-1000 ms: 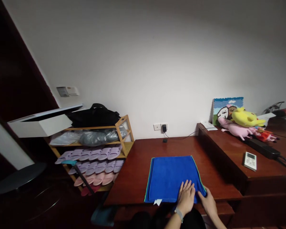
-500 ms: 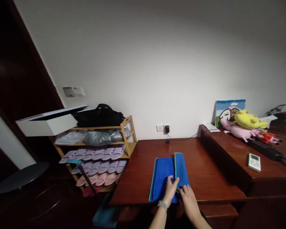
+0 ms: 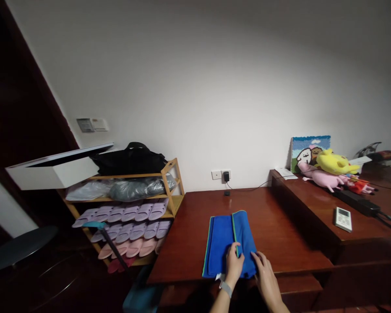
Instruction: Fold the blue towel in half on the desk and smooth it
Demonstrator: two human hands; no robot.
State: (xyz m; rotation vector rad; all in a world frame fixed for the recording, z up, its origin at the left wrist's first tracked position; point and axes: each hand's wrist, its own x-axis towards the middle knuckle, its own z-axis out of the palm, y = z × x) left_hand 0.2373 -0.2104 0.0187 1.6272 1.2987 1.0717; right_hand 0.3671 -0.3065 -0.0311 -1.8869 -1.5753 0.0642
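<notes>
A blue cloth (image 3: 220, 238) with green edging lies on the table, its right part folded over leftwards. That flap's green-edged border runs down the middle of the cloth. At the flap's lower border is my left hand (image 3: 233, 263), fingers curled and closed on the fabric, a grey watch band on the wrist. My right hand (image 3: 266, 273) rests along the lower right folded edge, fingers extended and touching it. A small white tag (image 3: 219, 276) shows at the near edge, beside my left wrist.
Left of the brown table (image 3: 182, 243) stands a wooden shoe rack (image 3: 172, 191) with slippers, a black bag (image 3: 130, 160) and a white box (image 3: 68, 173). On the raised surface to the right are plush toys (image 3: 326, 177) and a white remote-like device (image 3: 343, 219). A charger (image 3: 226, 176) is plugged into the wall.
The flap has come down further left and lies flatter over the cloth. My right hand has moved slightly right, to the folded edge. The view has shifted a little.
</notes>
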